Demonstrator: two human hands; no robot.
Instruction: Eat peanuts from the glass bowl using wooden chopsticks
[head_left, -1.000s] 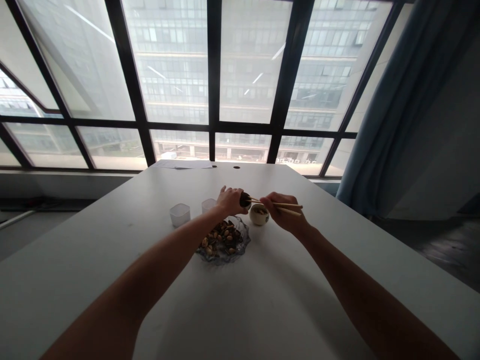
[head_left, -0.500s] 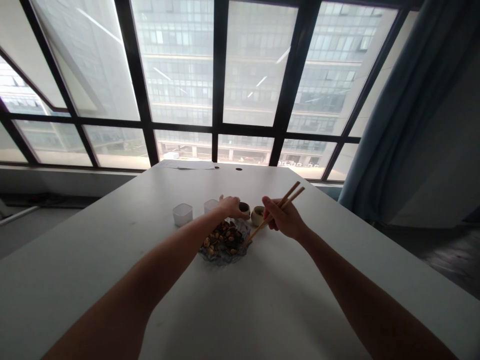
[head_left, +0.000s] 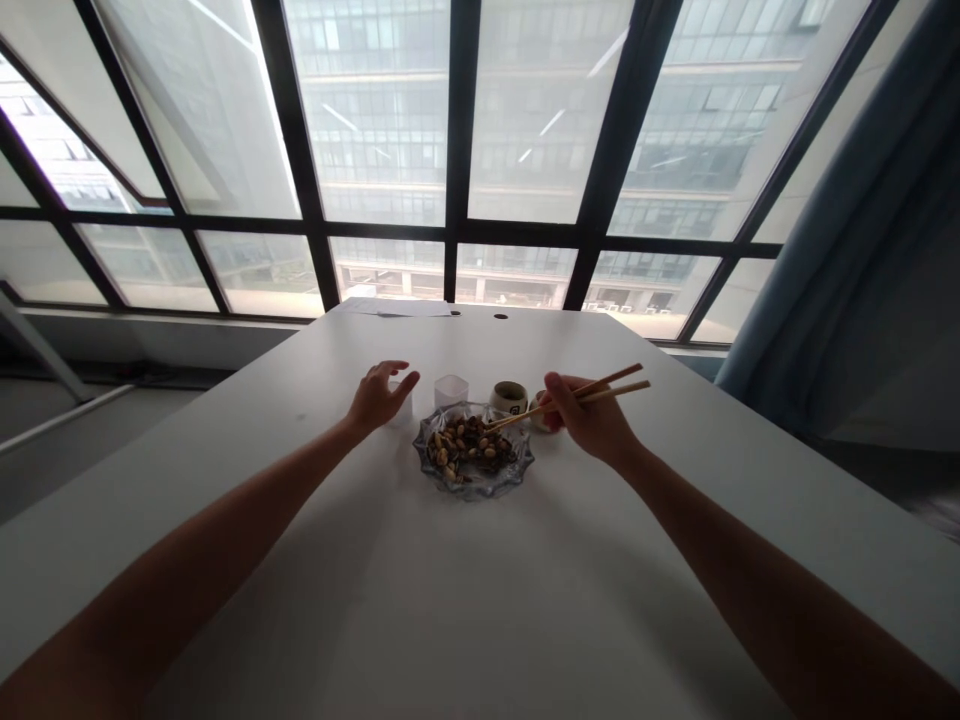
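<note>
My right hand (head_left: 589, 415) grips a pair of wooden chopsticks (head_left: 611, 385), whose tips touch the nuts (head_left: 457, 440) in a scalloped glass bowl (head_left: 480, 490). My left hand (head_left: 381, 396) has its fingers apart, at a translucent plastic cup (head_left: 405, 405) that it partly hides. A second translucent cup (head_left: 451, 390) stands behind the bowl. To its right is a small round ceramic cup (head_left: 509, 397) with a dark mark. Another ceramic cup (head_left: 541, 415) is largely hidden behind my right hand.
The white table (head_left: 465, 600) reaches to the windows. Papers (head_left: 397, 307) lie at its far edge, near two dark round holes. A blue curtain (head_left: 832, 240) hangs at the right, and a pale metal bar (head_left: 45, 345) shows at the left.
My left hand has left the ceramic cup and moved left to the plastic cup, with its fingers spread. The chopstick tips have moved from the bowl's right rim onto the nuts. The view has shifted.
</note>
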